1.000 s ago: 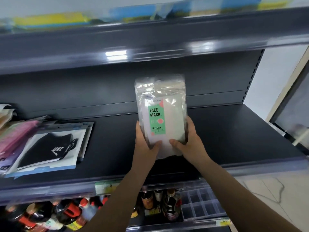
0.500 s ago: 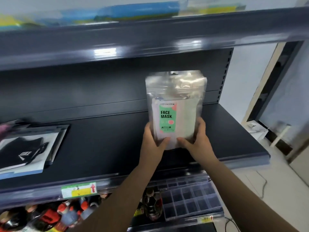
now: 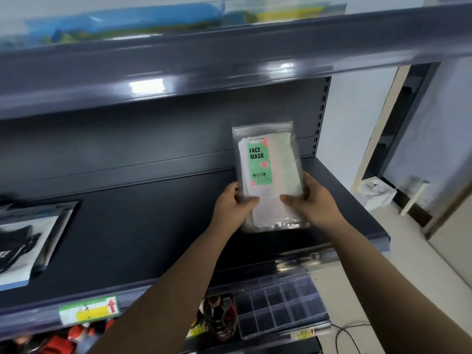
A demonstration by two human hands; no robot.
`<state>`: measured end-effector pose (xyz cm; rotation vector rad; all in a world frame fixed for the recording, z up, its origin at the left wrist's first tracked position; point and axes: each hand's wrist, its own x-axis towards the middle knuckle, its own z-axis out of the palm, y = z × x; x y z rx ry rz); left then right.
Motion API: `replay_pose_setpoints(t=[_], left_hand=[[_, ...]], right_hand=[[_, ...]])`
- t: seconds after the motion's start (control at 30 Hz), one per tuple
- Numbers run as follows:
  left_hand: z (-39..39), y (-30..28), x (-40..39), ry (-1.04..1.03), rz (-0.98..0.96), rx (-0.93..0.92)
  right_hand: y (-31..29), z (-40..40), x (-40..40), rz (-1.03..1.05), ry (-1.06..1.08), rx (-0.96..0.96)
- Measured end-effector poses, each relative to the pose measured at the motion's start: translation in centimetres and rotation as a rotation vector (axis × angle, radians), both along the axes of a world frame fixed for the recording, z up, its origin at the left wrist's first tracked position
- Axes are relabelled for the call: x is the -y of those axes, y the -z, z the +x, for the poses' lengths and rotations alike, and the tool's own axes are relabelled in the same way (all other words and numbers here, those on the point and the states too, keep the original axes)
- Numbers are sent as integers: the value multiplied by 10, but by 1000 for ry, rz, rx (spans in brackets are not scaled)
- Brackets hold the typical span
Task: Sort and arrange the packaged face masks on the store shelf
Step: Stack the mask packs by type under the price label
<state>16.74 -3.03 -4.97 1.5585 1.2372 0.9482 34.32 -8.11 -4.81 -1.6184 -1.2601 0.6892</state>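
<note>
A clear pouch of face masks [image 3: 268,175] with a green "FACE MASK" label stands nearly upright near the right end of the dark shelf [image 3: 143,226]. My left hand [image 3: 232,208] grips its lower left edge, thumb across the front. My right hand [image 3: 314,200] grips its lower right edge the same way. The pouch's bottom is at or just above the shelf surface; I cannot tell if it touches. A stack of packs with a black mask [image 3: 23,241] lies flat at the shelf's far left.
An upper shelf [image 3: 229,52] overhangs the hands and carries blurred blue and yellow packs [image 3: 153,21]. Below are bottles [image 3: 219,318], a clear divided tray [image 3: 278,305] and a green-yellow price tag [image 3: 89,310]. The shelf ends at right, beside a white wall and floor.
Both hands have carried the pouch to the right and lower, toward the right end of the shelf. The view has turned right, so the black mask stack slid to the left edge.
</note>
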Motion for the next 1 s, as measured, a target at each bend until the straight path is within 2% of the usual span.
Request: replay_pose_setpoints(t=[0.2,0.4,0.53,0.67,0.77,0.87,1.0], left_hand=[[15,12,-6,73,-158,-123],[17,15,-8,81,-10,-327],[5,9,-10,62,97,-472],[-26,4,-6,17,272,-632],[-59,0,-2,-56,377,-874],[-98,-1,6,-123,421,-1073],[-156,2,17,-246,409,-1174]], right_hand=[[8,18,-10,-213,57,114],[13,14,-6,-290,131,294],[9,2,-2,-138,135,458],[-6,-33,1,34,21,727],[-10,-64,-4,96,-104,908],[-12,-100,-10,60,-248,976],[-10,-150,-19,32,-438,990]])
